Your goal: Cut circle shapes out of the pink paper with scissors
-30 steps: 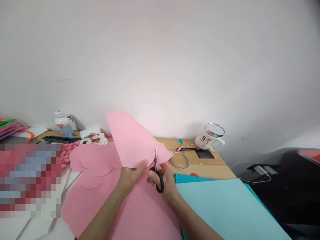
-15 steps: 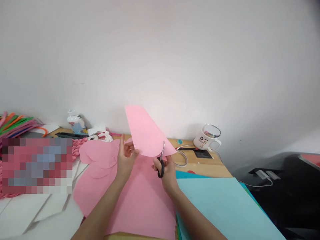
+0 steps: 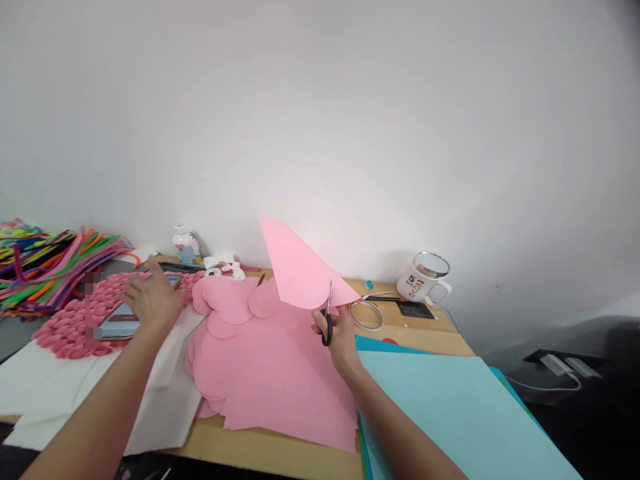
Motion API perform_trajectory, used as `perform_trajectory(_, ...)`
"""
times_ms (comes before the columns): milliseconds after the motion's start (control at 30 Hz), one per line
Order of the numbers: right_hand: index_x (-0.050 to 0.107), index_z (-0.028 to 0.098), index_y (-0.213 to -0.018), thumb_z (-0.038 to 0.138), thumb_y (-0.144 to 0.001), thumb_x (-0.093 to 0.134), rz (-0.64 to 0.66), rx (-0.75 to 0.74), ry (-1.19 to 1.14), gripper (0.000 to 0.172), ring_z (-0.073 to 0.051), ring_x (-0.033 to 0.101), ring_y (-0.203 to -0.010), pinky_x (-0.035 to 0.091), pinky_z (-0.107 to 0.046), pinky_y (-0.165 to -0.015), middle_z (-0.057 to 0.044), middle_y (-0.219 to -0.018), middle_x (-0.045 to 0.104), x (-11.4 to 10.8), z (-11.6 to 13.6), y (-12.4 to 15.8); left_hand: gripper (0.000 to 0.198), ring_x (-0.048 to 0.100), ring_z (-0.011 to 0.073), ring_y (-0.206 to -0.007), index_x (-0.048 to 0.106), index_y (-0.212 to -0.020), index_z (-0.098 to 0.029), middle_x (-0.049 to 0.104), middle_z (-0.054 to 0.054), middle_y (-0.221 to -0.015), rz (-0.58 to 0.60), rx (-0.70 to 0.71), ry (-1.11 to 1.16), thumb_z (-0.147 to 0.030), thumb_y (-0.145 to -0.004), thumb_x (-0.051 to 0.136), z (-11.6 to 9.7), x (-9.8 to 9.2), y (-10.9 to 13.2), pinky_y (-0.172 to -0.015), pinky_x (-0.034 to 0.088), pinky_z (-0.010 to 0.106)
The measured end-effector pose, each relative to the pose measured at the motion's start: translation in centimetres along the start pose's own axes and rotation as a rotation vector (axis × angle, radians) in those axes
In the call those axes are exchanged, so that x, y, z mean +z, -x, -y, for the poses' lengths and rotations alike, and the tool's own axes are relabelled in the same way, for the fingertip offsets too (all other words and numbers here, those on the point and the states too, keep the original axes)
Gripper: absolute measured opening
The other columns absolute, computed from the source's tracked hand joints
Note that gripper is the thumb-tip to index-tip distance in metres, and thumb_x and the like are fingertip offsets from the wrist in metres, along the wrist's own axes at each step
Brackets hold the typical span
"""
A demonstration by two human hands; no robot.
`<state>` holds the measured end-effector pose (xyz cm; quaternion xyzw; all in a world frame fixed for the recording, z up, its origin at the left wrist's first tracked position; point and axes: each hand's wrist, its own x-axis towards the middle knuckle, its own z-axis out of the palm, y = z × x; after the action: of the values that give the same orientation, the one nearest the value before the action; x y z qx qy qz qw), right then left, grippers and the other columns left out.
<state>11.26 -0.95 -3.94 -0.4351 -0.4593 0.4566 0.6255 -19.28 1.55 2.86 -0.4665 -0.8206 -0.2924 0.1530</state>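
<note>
Pink paper, and plenty of it! One pink sheet point(image 3: 297, 270) stands tilted up in front of the wall, above the stack of pink paper point(image 3: 295, 380), its lower edge caught at the scissors point(image 3: 327, 327). One blade shows across the front of the sheet; the other is hidden. The right hand point(image 3: 343, 337) has its fingers curled around the black handles, a fingertip right up against the paper's edge.

Over on the far side, the left hand point(image 3: 159, 300) has let its fingers spread wide, nothing gripped, above the phone point(image 3: 120, 323) on the pink braided mat point(image 3: 65, 320); whether it touches the screen, I cannot tell. Rounded pink cut-outs point(image 3: 220, 370) overlap along the left of the stack. Light blue sheets point(image 3: 450, 400) lie to its right, a white mug point(image 3: 415, 285) stands behind those, and colourful fuzzy sticks point(image 3: 50, 267) crowd the far left, beyond the mat.
</note>
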Motion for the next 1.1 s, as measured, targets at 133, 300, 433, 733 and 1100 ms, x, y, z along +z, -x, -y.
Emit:
perform_trajectory(133,0.045,0.019,-0.091,0.032,-0.068,0.065,0.022,0.018,0.0,0.033,-0.011,0.046,-0.044,0.039,-0.022,-0.042,0.01,-0.047,0.044,0.1,0.1,0.0,0.084,0.037,0.0557,-0.11,0.018,-0.133,-0.005,0.024,0.042,-0.129,0.176,-0.148,-0.094,-0.047,-0.07,0.054,2.5,0.1,-1.4,-0.073,0.03,0.063)
perform_trajectory(300,0.045,0.019,-0.087,0.032,-0.067,0.066,0.024,0.022,0.012,0.032,-0.01,0.044,-0.043,0.041,-0.024,-0.043,0.009,-0.048,0.044,0.1,0.1,0.0,0.094,0.039,0.0567,-0.108,0.023,-0.132,-0.006,0.029,0.041,-0.128,0.216,-0.222,-0.092,-0.059,-0.061,0.056,3.1,0.0,-2.1,-0.072,0.032,0.06)
perform_trajectory(433,0.044,0.019,-0.088,0.032,-0.067,0.066,0.036,0.027,0.01,0.033,-0.011,0.046,-0.044,0.041,-0.024,-0.044,0.009,-0.048,0.046,0.2,0.2,0.0,0.095,0.039,0.0538,-0.112,0.021,-0.132,-0.004,0.03,0.039,-0.129,0.219,-0.218,-0.132,-0.056,-0.061,0.057,3.2,0.2,-2.5,-0.076,0.033,0.059)
perform_trajectory(733,0.045,0.017,-0.096,0.032,-0.068,0.065,0.067,0.016,-0.005,0.038,-0.011,0.046,-0.043,0.037,-0.022,-0.04,0.009,-0.047,0.047,0.2,0.3,0.2,0.087,0.023,0.0569,-0.119,0.018,-0.136,-0.01,0.012,0.038,-0.139,0.096,-0.034,-0.077,-0.056,-0.07,0.052,1.9,-0.7,-0.6,-0.074,0.029,0.067)
perform_trajectory(1100,0.041,0.016,-0.103,0.032,-0.066,0.064,0.107,0.0,-0.019,0.046,-0.013,0.049,-0.041,0.034,-0.02,-0.037,0.009,-0.045,0.048,0.2,0.2,-0.2,0.089,0.028,0.052,-0.12,0.003,-0.138,-0.011,0.024,0.037,-0.134,0.138,-0.039,-0.091,-0.052,-0.074,0.05,0.3,-3.9,1.8,-0.078,0.031,0.065)
